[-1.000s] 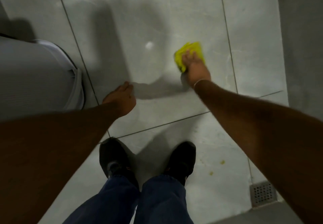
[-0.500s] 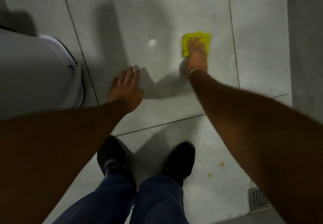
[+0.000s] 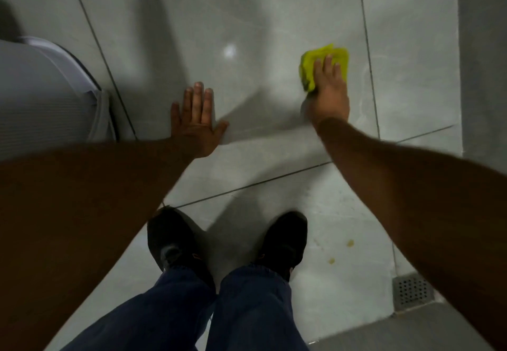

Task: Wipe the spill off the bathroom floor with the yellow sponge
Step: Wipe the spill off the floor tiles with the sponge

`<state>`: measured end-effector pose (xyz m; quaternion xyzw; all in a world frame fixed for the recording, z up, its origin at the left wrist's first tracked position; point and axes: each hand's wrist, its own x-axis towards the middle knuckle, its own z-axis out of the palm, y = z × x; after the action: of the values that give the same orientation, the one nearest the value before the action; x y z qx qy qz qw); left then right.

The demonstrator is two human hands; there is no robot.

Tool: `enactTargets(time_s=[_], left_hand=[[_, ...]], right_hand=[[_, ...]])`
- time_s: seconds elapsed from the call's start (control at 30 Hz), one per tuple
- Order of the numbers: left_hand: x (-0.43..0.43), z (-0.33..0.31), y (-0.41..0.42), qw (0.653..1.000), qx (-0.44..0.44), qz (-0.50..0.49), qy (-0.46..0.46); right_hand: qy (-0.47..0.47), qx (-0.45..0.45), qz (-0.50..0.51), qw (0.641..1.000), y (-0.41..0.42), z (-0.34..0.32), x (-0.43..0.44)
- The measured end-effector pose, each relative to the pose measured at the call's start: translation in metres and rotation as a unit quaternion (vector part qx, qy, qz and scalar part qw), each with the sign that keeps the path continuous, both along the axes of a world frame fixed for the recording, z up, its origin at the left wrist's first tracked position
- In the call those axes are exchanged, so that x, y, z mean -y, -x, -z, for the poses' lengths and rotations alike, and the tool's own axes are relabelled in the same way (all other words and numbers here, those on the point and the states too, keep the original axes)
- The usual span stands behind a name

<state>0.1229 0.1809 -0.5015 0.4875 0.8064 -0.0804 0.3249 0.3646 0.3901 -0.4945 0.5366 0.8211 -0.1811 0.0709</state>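
glossy floor tiles (image 3: 247,16), perforated metal drain (image 3: 411,290)

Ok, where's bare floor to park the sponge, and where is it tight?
Free: the big tile between the left hand and the right hand on the yellow sponge, and beyond both. Tight: beside the white fixture, around the shoes, and by the yellowish spots near the drain grate.

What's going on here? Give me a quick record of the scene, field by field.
Place: tiled bathroom floor
Right hand: pressing the yellow sponge onto the floor
Left hand: flat on the floor, fingers spread, holding nothing
Stains left: two yellowish spots beside the right shoe
Floor drain: lower right corner
White fixture: at the left edge
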Motion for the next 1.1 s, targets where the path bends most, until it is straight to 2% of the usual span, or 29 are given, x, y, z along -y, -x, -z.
enactTargets(time_s=[0.07, 0.13, 0.23, 0.37, 0.47, 0.53, 0.63, 0.77, 0.87, 0.9, 1.0, 1.03, 1.1], left_hand=[[0.0, 0.001, 0.002, 1.0, 0.006, -0.002, 0.005], [-0.001, 0.003, 0.002, 1.0, 0.008, -0.003, 0.014], [-0.004, 0.005, 0.002, 1.0, 0.003, -0.006, 0.014], [-0.003, 0.003, 0.002, 1.0, -0.001, 0.0, 0.019], [-0.002, -0.001, 0.005, 1.0, -0.003, 0.011, 0.012], [-0.001, -0.003, 0.007, 1.0, 0.005, 0.02, 0.021], [0.001, -0.003, 0.008, 1.0, 0.009, 0.024, -0.001], [0.005, -0.002, 0.003, 0.999, -0.019, 0.026, -0.018], [0.003, -0.004, 0.001, 0.999, -0.018, 0.024, -0.024], [0.004, -0.005, 0.003, 0.999, -0.014, 0.026, -0.022], [0.003, -0.009, 0.008, 0.999, -0.004, 0.035, -0.013], [0.002, -0.01, 0.01, 0.999, 0.0, 0.039, -0.008], [0.001, -0.013, 0.013, 0.999, 0.003, 0.05, -0.003]], right_hand=[[0.01, 0.01, 0.046, 0.999, 0.018, -0.007, -0.023], [0.022, 0.007, 0.043, 0.999, 0.037, -0.006, -0.023], [0.026, -0.048, -0.066, 0.996, 0.051, -0.004, 0.023], [0.102, -0.082, -0.228, 0.965, 0.025, -0.016, 0.133], [0.115, -0.057, -0.249, 0.96, -0.028, -0.02, 0.171], [0.075, -0.047, -0.198, 0.976, -0.061, -0.014, 0.159], [0.026, 0.014, -0.023, 0.999, -0.089, -0.011, 0.106], [0.033, 0.046, 0.157, 0.986, -0.075, -0.005, 0.026], [0.031, 0.016, 0.192, 0.981, -0.032, -0.005, 0.025], [0.027, -0.011, 0.169, 0.985, -0.014, -0.006, 0.041], [0.004, -0.033, -0.05, 0.998, 0.033, -0.004, 0.109], [0.025, -0.07, -0.101, 0.992, 0.04, -0.004, 0.134], [0.091, -0.085, -0.176, 0.976, 0.037, -0.008, 0.168]])
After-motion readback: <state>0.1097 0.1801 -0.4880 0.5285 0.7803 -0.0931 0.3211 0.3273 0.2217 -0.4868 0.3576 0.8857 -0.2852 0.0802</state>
